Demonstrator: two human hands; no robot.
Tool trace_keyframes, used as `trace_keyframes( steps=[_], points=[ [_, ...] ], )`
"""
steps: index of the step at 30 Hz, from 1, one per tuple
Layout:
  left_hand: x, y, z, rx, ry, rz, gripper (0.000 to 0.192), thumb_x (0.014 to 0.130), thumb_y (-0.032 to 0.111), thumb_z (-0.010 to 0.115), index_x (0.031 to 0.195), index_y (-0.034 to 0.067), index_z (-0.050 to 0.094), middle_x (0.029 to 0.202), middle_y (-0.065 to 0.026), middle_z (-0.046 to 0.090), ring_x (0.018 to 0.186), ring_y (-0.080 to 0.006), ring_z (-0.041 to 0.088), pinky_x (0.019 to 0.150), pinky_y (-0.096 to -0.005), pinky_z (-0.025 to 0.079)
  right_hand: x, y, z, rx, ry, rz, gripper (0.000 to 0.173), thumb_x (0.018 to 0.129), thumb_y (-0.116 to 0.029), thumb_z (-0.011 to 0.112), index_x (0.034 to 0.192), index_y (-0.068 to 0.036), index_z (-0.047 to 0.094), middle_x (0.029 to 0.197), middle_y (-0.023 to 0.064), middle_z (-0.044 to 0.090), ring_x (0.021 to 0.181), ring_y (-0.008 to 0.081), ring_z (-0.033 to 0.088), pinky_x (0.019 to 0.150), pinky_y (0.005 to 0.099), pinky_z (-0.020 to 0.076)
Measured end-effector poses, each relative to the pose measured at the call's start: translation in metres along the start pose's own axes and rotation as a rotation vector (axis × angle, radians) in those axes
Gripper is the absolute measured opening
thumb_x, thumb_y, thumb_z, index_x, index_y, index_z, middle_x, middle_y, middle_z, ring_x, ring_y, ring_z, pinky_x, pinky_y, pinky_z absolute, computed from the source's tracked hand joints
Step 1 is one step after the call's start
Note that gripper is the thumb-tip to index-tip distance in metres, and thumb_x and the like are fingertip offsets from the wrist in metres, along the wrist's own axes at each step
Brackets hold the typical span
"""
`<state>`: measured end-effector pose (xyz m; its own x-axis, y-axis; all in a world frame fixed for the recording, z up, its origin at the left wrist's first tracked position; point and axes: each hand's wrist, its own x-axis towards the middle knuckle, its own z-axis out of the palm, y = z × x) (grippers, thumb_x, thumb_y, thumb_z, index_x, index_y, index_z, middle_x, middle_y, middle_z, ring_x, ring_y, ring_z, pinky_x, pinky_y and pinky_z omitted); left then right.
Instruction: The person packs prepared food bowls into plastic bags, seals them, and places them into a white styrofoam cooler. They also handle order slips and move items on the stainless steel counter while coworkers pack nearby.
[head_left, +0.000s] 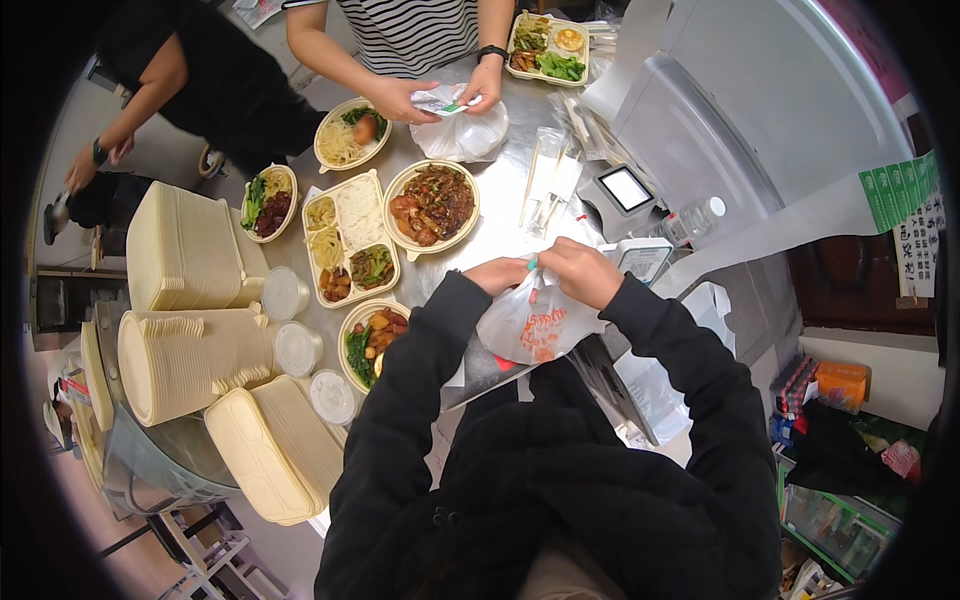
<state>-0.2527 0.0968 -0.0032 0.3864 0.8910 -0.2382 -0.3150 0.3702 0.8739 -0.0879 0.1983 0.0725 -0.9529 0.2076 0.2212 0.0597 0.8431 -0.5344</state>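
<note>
A white plastic carrier bag (517, 330) with orange printing sits at the table's front edge. Both my hands grip its gathered top: my left hand (501, 274) from the left, my right hand (583, 271) from the right. A small green piece shows between my fingers. The bag bulges, but its contents are hidden. Left of it lies a round container with greens and meat (367, 337). Beyond my left hand stand a round bowl of sauced meat (433, 204) and a compartment tray with rice (360, 217). Wrapped chopsticks (551, 176) lie beyond my right hand.
Stacks of cream food containers (199, 364) and lidded clear cups (297, 349) stand at left. Across the metal table (499, 191), a person's hands (442, 101) hold a small packet over another white bag (469, 139). A small screen device (622, 187) and a plastic bottle (694, 221) stand at right.
</note>
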Motion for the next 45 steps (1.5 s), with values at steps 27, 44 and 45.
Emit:
trace_keyframes(
  steps=[27, 44, 45],
  points=[
    [-0.066, -0.016, 0.031, -1.026, 0.792, 0.288, 0.019, 0.088, 0.016, 0.043, 0.072, 0.006, 0.041, 0.064, -0.0008, 0.042, 0.059, -0.0116, 0.042, 0.074, -0.0303, 0.041, -0.059, 0.011, 0.072, 1.789, 0.610, 0.658, 0.018, 0.089, -0.018, 0.047, 0.079, -0.003, 0.053, 0.079, 0.0034, 0.054, 0.074, 0.0075, 0.049, 0.067, 0.0219, 0.0383],
    [-0.111, -0.054, 0.037, -0.949, 1.222, -0.050, 0.022, 0.078, 0.014, 0.048, 0.061, 0.012, 0.035, 0.049, 0.0035, 0.027, 0.040, -0.0105, 0.027, 0.038, -0.0244, 0.020, -0.106, 0.017, 0.081, 2.402, 0.650, 0.941, 0.015, 0.072, -0.011, 0.042, 0.081, -0.002, 0.047, 0.064, 0.0061, 0.039, 0.050, 0.0142, 0.034, 0.059, 0.0280, 0.0331],
    [-0.111, -0.048, 0.039, -1.031, 1.145, 0.075, 0.019, 0.079, 0.011, 0.047, 0.063, 0.010, 0.036, 0.052, 0.0019, 0.033, 0.043, -0.0109, 0.031, 0.040, -0.0240, 0.025, -0.103, 0.018, 0.080, 2.403, 0.639, 0.900, 0.014, 0.071, -0.012, 0.042, 0.080, -0.002, 0.047, 0.061, 0.0050, 0.037, 0.046, 0.0124, 0.029, 0.055, 0.0255, 0.0309]
  ],
)
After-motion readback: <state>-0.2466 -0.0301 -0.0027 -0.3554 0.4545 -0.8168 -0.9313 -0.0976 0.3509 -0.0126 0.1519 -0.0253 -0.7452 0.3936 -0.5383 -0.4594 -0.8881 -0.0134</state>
